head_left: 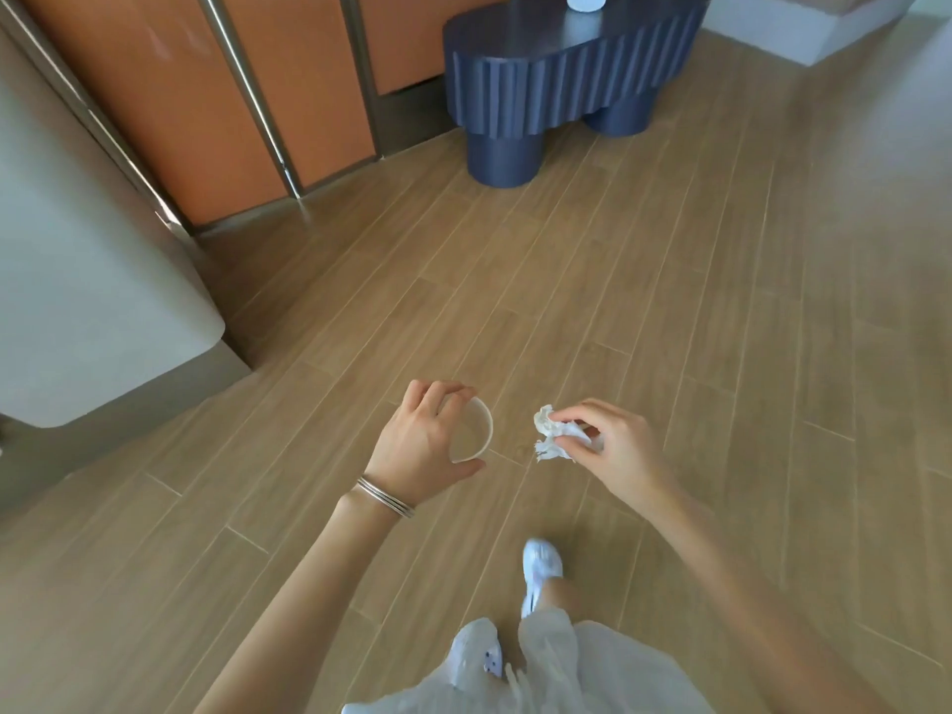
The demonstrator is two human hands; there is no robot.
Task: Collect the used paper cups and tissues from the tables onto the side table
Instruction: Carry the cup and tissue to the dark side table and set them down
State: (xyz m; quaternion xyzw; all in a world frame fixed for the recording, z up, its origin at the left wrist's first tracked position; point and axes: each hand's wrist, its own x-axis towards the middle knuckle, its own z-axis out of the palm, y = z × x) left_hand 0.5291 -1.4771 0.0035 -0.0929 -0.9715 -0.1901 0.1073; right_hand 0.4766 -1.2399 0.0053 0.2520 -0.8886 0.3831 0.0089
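My left hand (420,443) grips a white paper cup (476,430) from above by its rim, over the wooden floor; the cup's open mouth faces right. My right hand (615,448) pinches a crumpled white tissue (554,435) between its fingertips, a short gap to the right of the cup. A dark blue fluted side table (556,59) stands far ahead near the orange wall. On the table's top, at the frame's upper edge, sits a white object (586,0), mostly cut off.
A grey rounded counter (87,280) fills the left side. Orange wall panels (170,95) with metal strips run behind it. A pale platform (824,28) sits at the top right. My feet in white shoes (541,569) stand on the wooden floor (669,301).
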